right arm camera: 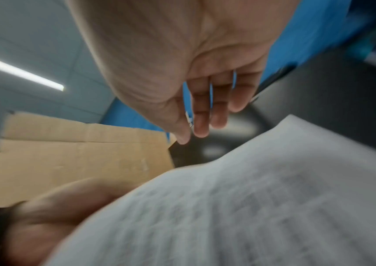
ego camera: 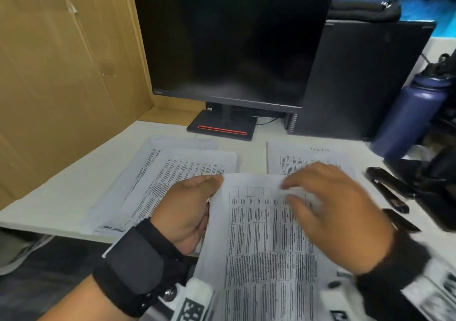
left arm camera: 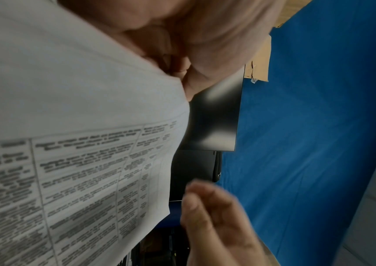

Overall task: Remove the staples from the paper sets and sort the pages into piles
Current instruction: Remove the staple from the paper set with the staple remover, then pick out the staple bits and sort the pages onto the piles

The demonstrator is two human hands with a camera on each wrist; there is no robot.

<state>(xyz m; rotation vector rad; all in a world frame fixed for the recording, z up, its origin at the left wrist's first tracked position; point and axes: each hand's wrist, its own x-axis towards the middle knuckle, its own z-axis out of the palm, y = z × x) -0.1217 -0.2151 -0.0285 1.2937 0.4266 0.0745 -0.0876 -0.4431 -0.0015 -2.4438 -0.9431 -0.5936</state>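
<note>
Head view: the left hand (ego camera: pixel 188 209) grips the left edge of a printed paper set (ego camera: pixel 266 246), thumb on top near its upper-left corner, so that the sheets stand lifted off the white worktop (ego camera: pixel 61 197) and lean toward the person; this hold probably keeps the pages steady for the other hand. The right hand (ego camera: pixel 338 214), blurred, hovers over the upper right part of the set with fingers loosely extended and holds no tool; whether its fingertips touch the sheet cannot be told. Left wrist view: the curled fingers (left arm camera: pixel 177 59) pinch the paper at its margin, beside the printed table. Right wrist view: thumb and forefinger tips (right arm camera: pixel 200 129) lie close together above the paper, and a small glint between them may be a staple, though blur forbids certainty. Beyond the left hand lies one pile of loose pages (ego camera: pixel 177 172); beyond the right hand lies a second pile (ego camera: pixel 308 155), which suggests sorting is under way. To the right of the right hand rest dark tools (ego camera: pixel 387 187), possibly a stapler or staple remover, near a purple bottle (ego camera: pixel 409 118). A dark monitor (ego camera: pixel 229 44) stands behind both piles.
</note>
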